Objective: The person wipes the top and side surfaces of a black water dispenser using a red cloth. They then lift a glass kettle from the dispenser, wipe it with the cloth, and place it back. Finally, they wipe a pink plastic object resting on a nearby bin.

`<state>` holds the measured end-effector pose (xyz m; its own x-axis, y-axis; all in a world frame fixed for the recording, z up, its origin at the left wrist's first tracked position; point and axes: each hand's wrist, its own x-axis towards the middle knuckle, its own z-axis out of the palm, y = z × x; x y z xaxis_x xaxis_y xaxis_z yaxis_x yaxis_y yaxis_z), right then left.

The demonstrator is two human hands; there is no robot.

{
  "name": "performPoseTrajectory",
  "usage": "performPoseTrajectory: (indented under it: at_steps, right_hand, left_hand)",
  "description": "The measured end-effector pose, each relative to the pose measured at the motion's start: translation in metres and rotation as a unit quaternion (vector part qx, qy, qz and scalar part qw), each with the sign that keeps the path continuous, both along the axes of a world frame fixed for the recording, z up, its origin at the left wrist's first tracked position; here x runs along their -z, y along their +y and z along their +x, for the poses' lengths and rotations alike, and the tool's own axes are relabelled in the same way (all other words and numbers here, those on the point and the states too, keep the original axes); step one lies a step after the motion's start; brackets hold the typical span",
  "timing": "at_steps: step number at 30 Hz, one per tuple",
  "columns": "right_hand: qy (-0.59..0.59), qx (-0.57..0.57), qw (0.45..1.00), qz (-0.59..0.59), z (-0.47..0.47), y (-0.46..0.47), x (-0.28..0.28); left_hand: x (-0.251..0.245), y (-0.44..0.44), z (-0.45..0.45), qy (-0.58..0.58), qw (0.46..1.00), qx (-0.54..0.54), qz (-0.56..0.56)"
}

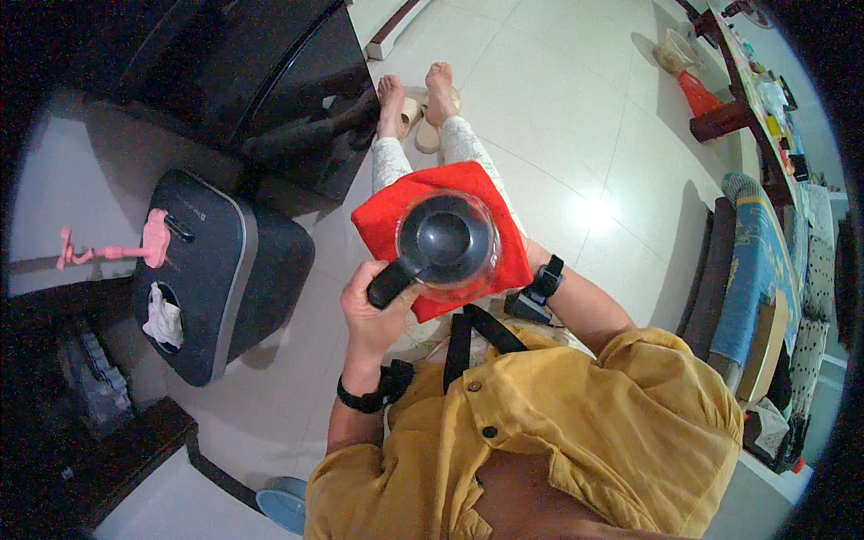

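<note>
A glass pot [449, 239] with a dark lid and a black handle is held over my lap, seen from above. My left hand [378, 304] grips the handle at the pot's left. A red cloth [439, 179] lies beneath and around the pot, spread above my thighs. My right hand [516, 280] is mostly hidden beneath the red cloth, at the pot's lower right; its fingers do not show. Each wrist wears a black strap.
At the left stands a dark bin-like box [270, 270] with a pink holder [156, 237] and white tissue [163, 320] on top. Beige slippers [426, 135] lie under my bare feet. Rolled mats and a blue patterned cloth [749, 270] stand right; a blue basin [282, 505] sits lower left.
</note>
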<state>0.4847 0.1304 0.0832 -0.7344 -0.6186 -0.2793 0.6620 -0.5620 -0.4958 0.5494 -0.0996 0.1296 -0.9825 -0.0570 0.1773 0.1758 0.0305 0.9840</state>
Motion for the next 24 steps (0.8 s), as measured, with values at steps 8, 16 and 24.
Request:
performPoseTrajectory:
  at_steps: [8, 16, 24]
  right_hand:
    - [-0.116, 0.047, 0.992, -0.010, -0.008, -0.012, -0.002]
    - [0.026, 0.255, 0.912, 0.320, 0.005, -0.011, -0.015]
    - [0.678, 0.008, 0.530, 0.509, -0.006, -0.021, -0.082]
  left_hand:
    - [0.016, 0.007, -0.011, 0.057, 0.986, -0.105, -0.120]
    - [0.026, 0.000, -0.006, 0.038, 0.976, -0.131, -0.172]
    - [0.022, 0.003, 0.002, 0.012, 0.990, 0.024, -0.135]
